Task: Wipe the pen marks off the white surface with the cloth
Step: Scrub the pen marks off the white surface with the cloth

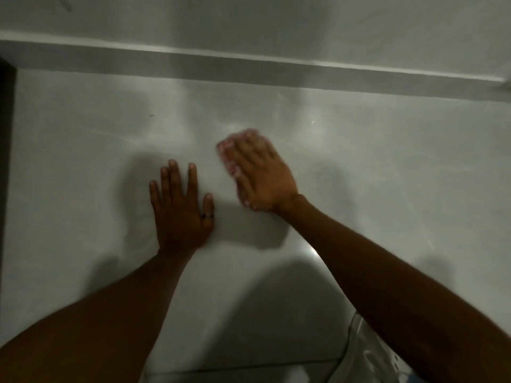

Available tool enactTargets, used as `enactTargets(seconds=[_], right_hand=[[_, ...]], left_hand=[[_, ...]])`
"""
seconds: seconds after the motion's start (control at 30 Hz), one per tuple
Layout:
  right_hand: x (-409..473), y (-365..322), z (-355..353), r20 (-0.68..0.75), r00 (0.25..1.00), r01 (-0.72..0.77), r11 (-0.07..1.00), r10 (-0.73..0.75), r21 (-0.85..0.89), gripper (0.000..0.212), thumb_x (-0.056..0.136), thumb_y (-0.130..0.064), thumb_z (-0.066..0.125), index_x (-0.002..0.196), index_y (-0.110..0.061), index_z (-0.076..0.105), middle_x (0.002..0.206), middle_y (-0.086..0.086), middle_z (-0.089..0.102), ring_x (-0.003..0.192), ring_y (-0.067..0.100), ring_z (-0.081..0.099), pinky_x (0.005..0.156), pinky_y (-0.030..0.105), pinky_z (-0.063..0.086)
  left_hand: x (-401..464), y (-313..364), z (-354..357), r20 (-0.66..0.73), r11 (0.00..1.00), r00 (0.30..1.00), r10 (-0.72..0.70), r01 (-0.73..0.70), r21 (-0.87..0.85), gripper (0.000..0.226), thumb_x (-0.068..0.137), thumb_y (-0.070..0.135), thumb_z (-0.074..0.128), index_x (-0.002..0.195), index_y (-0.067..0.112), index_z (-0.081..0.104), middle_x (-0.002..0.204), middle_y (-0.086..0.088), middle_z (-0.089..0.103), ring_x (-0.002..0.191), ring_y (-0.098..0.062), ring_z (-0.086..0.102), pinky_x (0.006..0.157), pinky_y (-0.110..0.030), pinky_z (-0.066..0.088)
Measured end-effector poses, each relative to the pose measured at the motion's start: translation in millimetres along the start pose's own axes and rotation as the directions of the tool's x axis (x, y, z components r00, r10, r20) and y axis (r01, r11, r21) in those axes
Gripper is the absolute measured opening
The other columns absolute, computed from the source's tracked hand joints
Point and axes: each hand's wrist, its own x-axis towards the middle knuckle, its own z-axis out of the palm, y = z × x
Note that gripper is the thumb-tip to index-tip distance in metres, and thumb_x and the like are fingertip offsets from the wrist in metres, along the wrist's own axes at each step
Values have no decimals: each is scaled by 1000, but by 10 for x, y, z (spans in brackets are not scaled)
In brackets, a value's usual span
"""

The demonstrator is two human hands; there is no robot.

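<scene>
My right hand (262,175) lies flat on a pink-and-white patterned cloth (228,153) and presses it onto the white surface (387,175); the hand and cloth are blurred. The cloth shows past my fingertips and along the thumb side. My left hand (181,205) rests palm down on the surface to the left of the cloth, fingers spread, with a dark ring on the thumb. A tiny dark mark (151,115) sits far left on the surface, and a faint pale streak (116,135) runs left of the cloth. No clear pen marks show near the cloth.
A raised ledge (276,70) runs along the back of the surface, with a pale wall (249,20) above it. A dark edge (7,134) borders the left side. A light garment (367,352) shows at the bottom right.
</scene>
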Motion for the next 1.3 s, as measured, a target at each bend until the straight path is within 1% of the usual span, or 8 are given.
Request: enactTargets(seconds=[0.1,0.23,0.37,0.43,0.5,0.63,0.83,1.3], right_hand=[[-100,206,-130,-42,866,-496,866,499,62,67,106,-41,21,168,-14,21,177,15,18,166,39,8,133,61,14],[-862,15,105,27,999,32,999,-31,-44,63,108,-35,37,166,-16,27,176,10,26,165,35,15,133,60,19],[-1409,-62,178,-54,906,-419,907,421,45,64,107,-36,35,166,-15,27,176,14,24,165,38,13,130,64,21],[-1524,-244,253,81,996,-37,999,35,16,62,108,-37,36,167,-19,27,175,11,28,165,36,17,131,63,20],[-1543,-24,179,174,947,267,963,-270,41,61,107,-37,38,166,-22,29,173,7,34,165,33,20,134,57,16],[-1288,752,-53,33,993,-111,991,114,-75,58,106,-26,41,162,-12,37,170,15,37,162,39,26,129,65,25],[-431,918,-239,-61,856,-515,857,513,-22,63,110,-38,33,167,-15,22,178,14,17,165,41,8,136,56,11],[752,-526,92,93,994,-60,998,61,-11,68,105,-41,32,168,-18,20,178,11,17,166,39,7,136,53,8]], left_hand=[[-3,-2,-11,29,1000,1000,-4,4,-2,71,109,49,34,172,17,26,178,-24,19,165,-44,22,134,-62,16],[18,2,-38,56,1000,998,-16,18,-24,72,108,49,36,171,17,27,178,-25,19,165,-44,21,134,-63,16],[5,14,-50,48,999,999,-15,17,-35,71,108,48,36,171,16,29,178,-24,21,165,-44,21,135,-61,15],[4,7,-27,42,999,999,-11,12,-38,71,108,48,36,171,17,28,178,-24,21,166,-43,21,135,-61,14],[0,-5,-28,52,1000,999,-4,5,-29,72,108,49,36,172,18,26,178,-24,20,166,-44,20,134,-62,15],[2,-16,-22,57,1000,998,-5,6,-19,72,109,51,32,173,20,21,179,-23,16,167,-43,17,135,-62,13],[-7,21,16,24,1000,1000,-3,3,9,72,109,50,33,172,16,23,178,-27,20,165,-46,21,133,-64,16],[-28,-23,66,38,1000,999,9,-10,18,71,111,51,32,172,16,25,177,-26,21,164,-46,22,133,-63,16]])
